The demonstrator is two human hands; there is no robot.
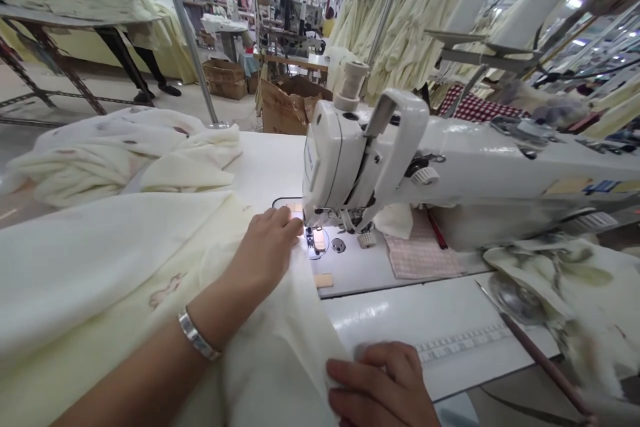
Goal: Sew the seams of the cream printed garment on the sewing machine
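"Sprawling over the left of the white worktable (pixel 270 163), that pale cloth (pixel 100 267) takes up the most room here."

"It does, and one edge runs up to the head of the sewing machine (pixel 500 160)."

"How do the hands sit?"

"The right hand (pixel 383 383) touches the cloth's edge, nearer the person. The left hand (pixel 267 243) is on the cloth beside the machine's head, fingers close together. Whether either one pinches it, I can't tell."

"And the smaller things?"

"A pink checked cloth (pixel 423 257) under the machine's arm, a ruler (pixel 463 343) to the right of the right hand, a silver bracelet (pixel 197 335) on the left wrist."

"Smallest?"

"The presser foot (pixel 311 240), brightly lit, just right of the left fingertips."
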